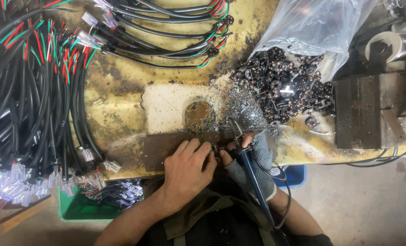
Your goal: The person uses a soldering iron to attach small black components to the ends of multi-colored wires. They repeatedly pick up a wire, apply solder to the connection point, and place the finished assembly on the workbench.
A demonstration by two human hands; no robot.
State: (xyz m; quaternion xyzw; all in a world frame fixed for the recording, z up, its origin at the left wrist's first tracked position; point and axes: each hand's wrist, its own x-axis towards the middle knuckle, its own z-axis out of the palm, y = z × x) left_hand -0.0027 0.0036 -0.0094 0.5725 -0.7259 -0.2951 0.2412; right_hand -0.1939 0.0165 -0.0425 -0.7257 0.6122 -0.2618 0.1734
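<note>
Head view, looking down at a grimy yellow bench [121,91]; left hand [187,171] bare, fingers curled, pinching a small dark part [215,149] on the metal plate [166,143] at the bench's near edge; right hand [253,164] in a grey fingerless glove, closed around a blue-handled soldering iron [250,171], tip just beside that part; heap of black round pieces [280,86] spilling from a clear plastic bag [312,27] toward the far right corner; bundles of black cables [34,100] covering the left edge.

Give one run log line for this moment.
left hand: pinching small part | right hand: gloved, holding soldering iron | bench: metal plate, bag of coils
</note>
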